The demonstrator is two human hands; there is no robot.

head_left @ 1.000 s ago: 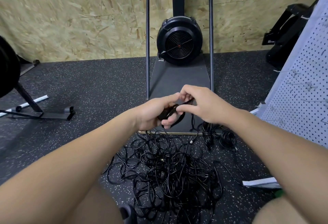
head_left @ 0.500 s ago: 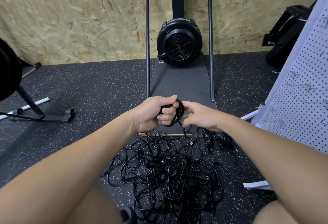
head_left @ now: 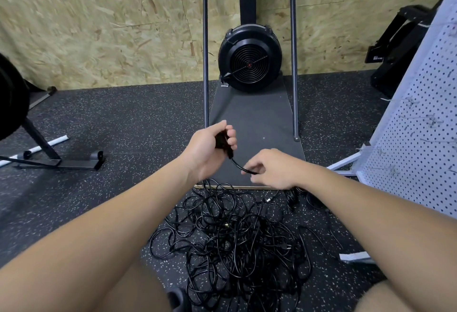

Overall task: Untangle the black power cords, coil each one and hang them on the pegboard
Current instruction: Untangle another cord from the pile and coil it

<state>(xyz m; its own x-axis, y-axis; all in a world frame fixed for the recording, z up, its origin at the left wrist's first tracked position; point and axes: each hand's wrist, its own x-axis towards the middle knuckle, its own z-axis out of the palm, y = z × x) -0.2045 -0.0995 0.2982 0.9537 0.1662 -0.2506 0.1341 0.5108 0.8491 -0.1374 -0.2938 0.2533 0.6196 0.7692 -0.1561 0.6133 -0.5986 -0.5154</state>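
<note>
Power cords (head_left: 235,245) lie in one black tangle on the floor at about 6 o'clock from the hands, thin round loops crossing over each other so densely that no single cord can be followed through. One cord has been drawn up out of it. The left hand (head_left: 210,147) grips a small dark bundle of that cord (head_left: 222,140), fingers curled round it, most likely to keep the turns already made from springing apart. A short glossy stretch of the same cord runs down toward 4 o'clock to the right hand (head_left: 270,168), whose fingertips pinch it; I judge this hand is feeding the slack for the next turn. How many turns the bundle has I cannot tell, as the fingers cover it.

The cords look smooth, rubbery and springy, so loops will tend to reopen unless held. The floor (head_left: 128,124) is dark speckled rubber, matte and grippy. At 12 o'clock stands a black round fan housing (head_left: 249,61) with a ribbed grille on a flat grey base, between two thin metal uprights, against a rough chipboard wall (head_left: 99,22). The pegboard (head_left: 425,124), white with regular holes and small wire hooks, leans at 3 o'clock, within reach for hanging. Coiling seems barely begun.
</note>
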